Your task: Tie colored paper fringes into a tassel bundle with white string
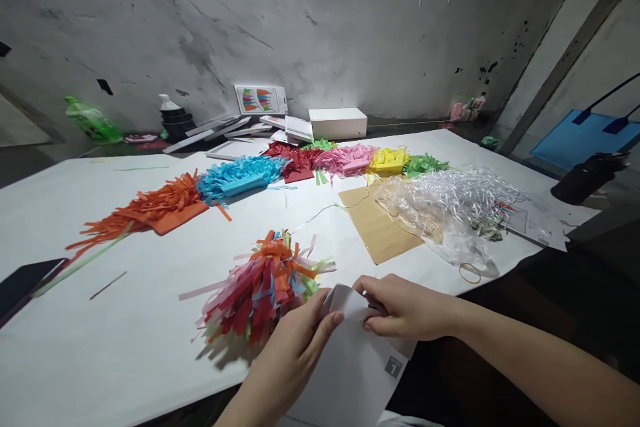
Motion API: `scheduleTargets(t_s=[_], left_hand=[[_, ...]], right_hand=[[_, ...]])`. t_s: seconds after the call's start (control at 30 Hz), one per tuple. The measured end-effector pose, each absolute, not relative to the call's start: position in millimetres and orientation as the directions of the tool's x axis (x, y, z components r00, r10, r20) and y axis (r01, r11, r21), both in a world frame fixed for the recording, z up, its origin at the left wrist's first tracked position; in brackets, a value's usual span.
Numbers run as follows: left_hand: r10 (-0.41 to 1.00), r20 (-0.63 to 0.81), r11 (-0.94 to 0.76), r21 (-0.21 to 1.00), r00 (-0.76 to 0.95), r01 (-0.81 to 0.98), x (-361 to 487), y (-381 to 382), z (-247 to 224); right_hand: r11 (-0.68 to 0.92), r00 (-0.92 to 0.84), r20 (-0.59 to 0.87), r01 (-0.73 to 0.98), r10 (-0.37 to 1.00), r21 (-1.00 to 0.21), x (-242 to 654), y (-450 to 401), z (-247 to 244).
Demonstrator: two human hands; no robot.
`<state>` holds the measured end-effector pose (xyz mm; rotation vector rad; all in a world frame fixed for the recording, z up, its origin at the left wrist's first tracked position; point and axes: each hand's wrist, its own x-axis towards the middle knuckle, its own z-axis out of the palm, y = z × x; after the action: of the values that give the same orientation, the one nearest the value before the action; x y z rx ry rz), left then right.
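A white sheet (pixel 345 373) with a small grey printed square hangs at the table's near edge, its top folded or bent. My left hand (pixel 305 333) pinches the sheet's upper left side between thumb and fingers. On the right, my right hand (pixel 400 307) has its fingers closed at the sheet's upper right; something dark shows between them, too hidden to name. Just beyond my left hand lies a multicoloured paper tassel bunch (pixel 260 287), orange at its top, with pink, red, blue and green strips.
Fringed paper bundles, orange (pixel 160 210), blue (pixel 240 177), red, pink, yellow and green, cross the table (pixel 150 320). Brown paper (pixel 375 223), silvery tinsel (pixel 465 193) and a rubber band (pixel 469 272) lie right. A white box (pixel 337 123) stands behind; a dark device (pixel 25 283) lies left.
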<state>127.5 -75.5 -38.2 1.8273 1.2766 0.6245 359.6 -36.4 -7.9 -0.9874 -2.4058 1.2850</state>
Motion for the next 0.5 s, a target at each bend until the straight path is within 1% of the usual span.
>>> scheduleTargets(t_s=[0.3,0.4,0.5], left_hand=[[0.929,-0.096,-0.135,0.812,0.358,0.568,133,-76,-35],[0.929,-0.082,-0.148,0.813,0.362,0.563,135,-77,-33],[0.928,-0.034,-0.187,0.820,0.371,0.542,136,-77,-31]], right_hand=[[0.430,-0.730,-0.120,0.518,0.673,-0.740,362,-39,-8],[0.470,-0.716,-0.103,0.552,0.690,-0.689,359,-43,-9],[0.506,-0.697,-0.106,0.607,0.709,-0.612,356,-47,-10]])
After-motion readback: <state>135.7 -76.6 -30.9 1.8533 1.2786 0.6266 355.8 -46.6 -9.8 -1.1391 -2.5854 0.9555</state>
